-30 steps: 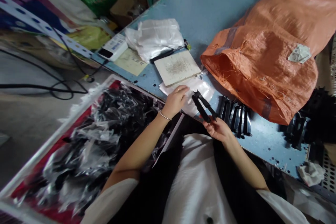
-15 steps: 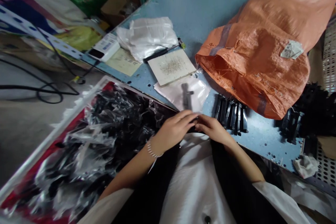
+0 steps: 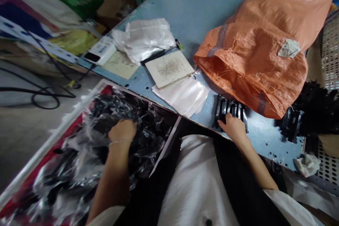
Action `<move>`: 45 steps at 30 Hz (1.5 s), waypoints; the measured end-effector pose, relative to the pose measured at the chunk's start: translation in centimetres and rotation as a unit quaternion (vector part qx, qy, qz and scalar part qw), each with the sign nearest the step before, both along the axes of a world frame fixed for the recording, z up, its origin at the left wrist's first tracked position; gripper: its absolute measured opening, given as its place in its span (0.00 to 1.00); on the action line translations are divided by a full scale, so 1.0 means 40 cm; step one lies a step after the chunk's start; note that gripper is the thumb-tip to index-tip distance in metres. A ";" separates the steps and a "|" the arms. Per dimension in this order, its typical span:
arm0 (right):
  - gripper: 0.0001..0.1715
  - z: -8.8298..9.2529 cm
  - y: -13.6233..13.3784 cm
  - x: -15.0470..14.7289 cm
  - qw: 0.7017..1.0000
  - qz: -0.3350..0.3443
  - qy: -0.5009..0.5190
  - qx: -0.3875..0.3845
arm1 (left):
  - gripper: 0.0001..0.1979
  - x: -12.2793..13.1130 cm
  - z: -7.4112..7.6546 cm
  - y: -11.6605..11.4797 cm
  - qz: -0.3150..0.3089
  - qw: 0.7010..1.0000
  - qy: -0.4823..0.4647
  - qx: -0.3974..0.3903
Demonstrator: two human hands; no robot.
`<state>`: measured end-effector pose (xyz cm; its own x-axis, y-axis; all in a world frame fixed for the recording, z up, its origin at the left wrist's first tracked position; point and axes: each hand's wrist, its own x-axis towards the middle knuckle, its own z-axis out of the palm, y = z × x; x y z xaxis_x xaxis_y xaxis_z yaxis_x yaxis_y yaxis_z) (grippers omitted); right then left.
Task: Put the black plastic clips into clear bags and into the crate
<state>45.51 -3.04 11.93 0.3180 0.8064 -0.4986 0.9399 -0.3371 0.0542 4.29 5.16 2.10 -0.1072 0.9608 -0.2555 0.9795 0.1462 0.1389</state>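
My left hand reaches down into the big bin at my left, among bagged black parts; its fingers are curled under and hidden in the plastic. My right hand rests on the row of black plastic parts standing on the blue table near its front edge; its fingers curl over the parts. A stack of clear plastic bags lies on the table between my hands.
A large orange woven sack lies open at the right. Behind the bags sit a pale board, a crumpled white bag, a black pen and a white device. More black parts pile up at far right.
One second ago my right hand held a black part above the bags. Both hands then met at the table edge. Now the left has dropped into the bin and the right has moved onto the row.
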 end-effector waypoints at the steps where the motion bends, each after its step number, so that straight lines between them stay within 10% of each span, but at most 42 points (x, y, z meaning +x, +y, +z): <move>1: 0.19 -0.004 0.001 0.009 1.000 -0.014 0.020 0.009 | 0.17 0.074 0.021 0.002 -0.019 0.999 -0.001 0.034; 5: 0.12 -0.020 -0.009 0.060 0.974 -0.083 0.200 0.064 | 0.16 0.376 0.074 0.026 -0.237 0.940 -0.157 0.188; 8: 0.13 -0.032 -0.030 0.088 0.915 -0.144 0.363 0.097 | 0.10 0.486 0.066 0.073 -0.272 0.923 -0.207 0.179; 15: 0.24 -0.055 -0.034 0.049 0.669 -0.271 0.687 0.083 | 0.07 0.432 0.052 0.176 -0.110 0.892 -0.437 -0.027; 18: 0.24 -0.056 -0.008 0.014 0.605 -0.284 0.741 0.054 | 0.06 0.446 0.063 0.154 -0.143 0.915 -0.377 0.033; 23: 0.21 -0.054 0.010 -0.006 0.590 -0.283 0.754 0.050 | 0.08 0.490 0.065 0.134 -0.243 0.930 -0.247 0.122; 31: 0.17 -0.081 -0.014 0.012 0.564 -0.301 0.769 0.024 | 0.12 0.438 0.061 0.223 -0.054 0.840 -0.536 -0.069; 36: 0.25 -0.125 0.001 -0.031 0.475 -0.321 0.819 -0.017 | 0.10 0.441 0.058 0.212 0.003 0.811 -0.583 -0.054; 39: 0.26 -0.165 0.031 -0.069 0.446 -0.321 0.833 -0.063 | 0.03 0.430 0.060 0.205 -0.074 0.856 -0.508 0.053; 45: 0.21 -0.197 0.082 -0.107 0.383 -0.317 0.858 -0.129 | 0.22 0.394 0.097 0.160 -0.284 0.893 -0.304 0.171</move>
